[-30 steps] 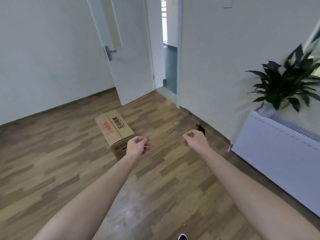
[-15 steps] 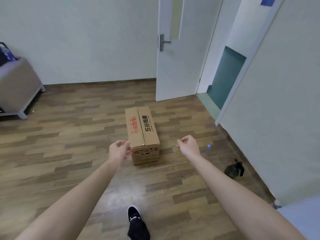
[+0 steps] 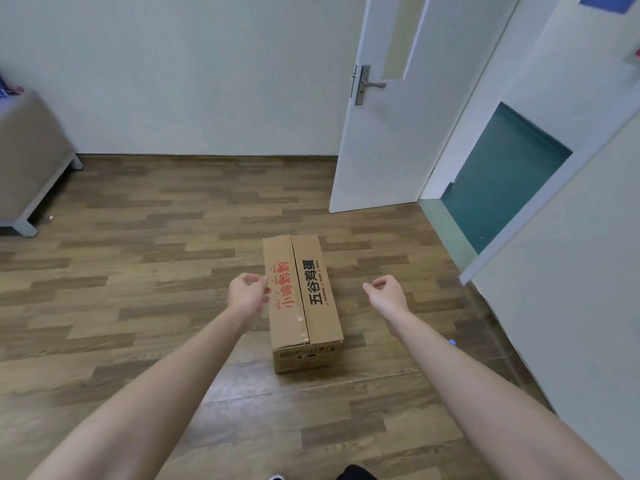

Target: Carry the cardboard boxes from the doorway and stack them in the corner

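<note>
One brown cardboard box (image 3: 304, 306) with red and black print lies lengthwise on the wood floor, a little in front of the open white door (image 3: 384, 105). My left hand (image 3: 247, 294) hovers at the box's left edge, fingers loosely curled, holding nothing. My right hand (image 3: 386, 294) hangs to the right of the box, apart from it, fingers also loosely curled and empty. Both forearms reach forward from the bottom of the frame.
The doorway (image 3: 498, 178) opens at the right, with a white wall (image 3: 571, 271) running along that side. A grey cabinet on legs (image 3: 27, 161) stands at the far left. A small blue-capped object (image 3: 452, 342) lies by my right forearm. My shoe tip (image 3: 353, 474) shows at the bottom.
The view has swung left and moved closer to the box. The box now lies between my two hands. The dark object by the right wall has left the frame.
</note>
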